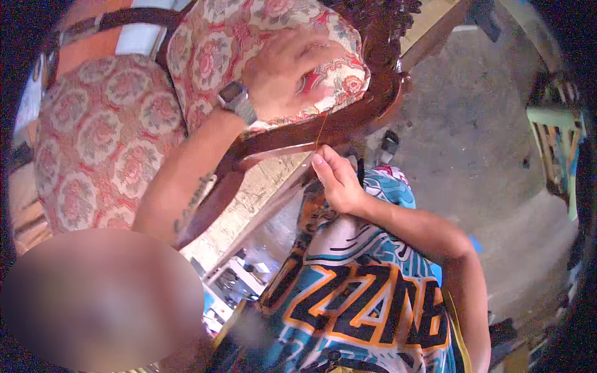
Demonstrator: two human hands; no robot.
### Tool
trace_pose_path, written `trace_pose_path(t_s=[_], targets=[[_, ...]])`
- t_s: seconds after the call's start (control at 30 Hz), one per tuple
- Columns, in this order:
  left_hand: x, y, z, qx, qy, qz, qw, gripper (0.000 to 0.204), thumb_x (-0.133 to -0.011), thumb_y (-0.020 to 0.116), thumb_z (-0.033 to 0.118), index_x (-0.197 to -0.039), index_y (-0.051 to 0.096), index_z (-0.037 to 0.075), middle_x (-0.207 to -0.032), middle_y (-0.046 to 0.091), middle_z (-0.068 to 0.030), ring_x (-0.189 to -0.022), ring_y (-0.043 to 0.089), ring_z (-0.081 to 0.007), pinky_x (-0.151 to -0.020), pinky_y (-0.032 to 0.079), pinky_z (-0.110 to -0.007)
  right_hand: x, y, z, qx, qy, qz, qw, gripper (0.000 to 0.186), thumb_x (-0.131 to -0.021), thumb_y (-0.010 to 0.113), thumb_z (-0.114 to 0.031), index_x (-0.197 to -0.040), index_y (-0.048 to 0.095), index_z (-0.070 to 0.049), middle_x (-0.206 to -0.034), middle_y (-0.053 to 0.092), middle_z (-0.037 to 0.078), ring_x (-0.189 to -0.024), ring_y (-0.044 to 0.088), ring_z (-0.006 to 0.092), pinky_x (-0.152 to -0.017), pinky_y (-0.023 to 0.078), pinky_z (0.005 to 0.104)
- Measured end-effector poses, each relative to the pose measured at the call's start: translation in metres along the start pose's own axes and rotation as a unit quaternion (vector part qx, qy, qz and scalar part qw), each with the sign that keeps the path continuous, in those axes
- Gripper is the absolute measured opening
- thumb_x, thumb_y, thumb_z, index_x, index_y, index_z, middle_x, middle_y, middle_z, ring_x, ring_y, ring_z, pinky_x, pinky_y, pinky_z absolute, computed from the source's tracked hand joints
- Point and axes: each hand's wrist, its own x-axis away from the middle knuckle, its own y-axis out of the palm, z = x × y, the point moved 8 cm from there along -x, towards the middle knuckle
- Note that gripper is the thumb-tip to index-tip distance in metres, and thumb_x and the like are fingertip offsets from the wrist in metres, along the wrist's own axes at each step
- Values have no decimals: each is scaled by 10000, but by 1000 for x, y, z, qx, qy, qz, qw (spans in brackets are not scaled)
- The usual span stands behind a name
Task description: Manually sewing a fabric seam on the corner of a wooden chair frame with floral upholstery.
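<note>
Floral red and cream fabric [205, 50] covers an upholstered piece in a carved dark wood frame [273, 143]. My left hand [289, 74], with a watch at its wrist, rests over the fabric near its front edge; its fingers are smeared and hard to make out, beside a red patch. A thin thread [322, 129] runs from the fabric's edge down across the wood to my right hand [333, 177], whose thumb and forefinger pinch it just below the frame.
Another floral cushion [106, 137] lies at the left. A pale board [264, 196] is below the frame. Grey concrete floor [472, 137] spreads to the right, with a pale green slatted chair [553, 149] at the far edge and a dark object [388, 143] near the frame. A blurred oval hides the lower left.
</note>
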Motion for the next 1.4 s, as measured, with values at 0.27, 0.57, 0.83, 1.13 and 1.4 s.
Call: trace_pose_path(t_s=[0.27,0.57,0.83,1.13,1.4], targets=[[46,35,4,-77,28,-143,986,868,-749,687,354,-1484,331,59,-1555,260,-207,-1432,223,-430,-1154,169,-595,-9,-6,-4,-6,-49,-28,998,269,-1019,438,-237,-884,468,-6,-697,512,235,-689,566,432,-621,433,476],[36,74,9,-99,87,-80,988,685,-797,586,200,-1441,403,49,-1536,336,-187,-1404,334,-398,-1135,223,-599,-3,-6,-4,-24,-48,116,992,246,-1014,449,-223,-874,471,-22,-621,461,161,-566,513,358,-548,409,421],[45,72,0,-10,48,3,999,454,-777,657,135,-1226,600,93,-1426,493,-138,-1340,431,-371,-1138,248,-574,2,-5,19,29,-66,144,987,178,-989,475,-182,-909,492,-25,-645,507,167,-591,553,388,-553,436,437],[40,52,7,-19,54,57,997,358,-657,823,130,-958,630,148,-872,578,-52,-782,558,-277,-737,422,-444,5,-2,14,19,-116,159,980,193,-996,477,-160,-855,492,-28,-653,505,85,-541,506,229,-522,416,340],[37,56,17,67,129,46,988,229,-703,763,70,-916,685,106,-756,567,0,-695,532,-214,-656,388,-383,7,1,10,39,-143,135,980,152,-947,530,-155,-879,487,-25,-683,525,184,-646,574,407,-582,458,473]])
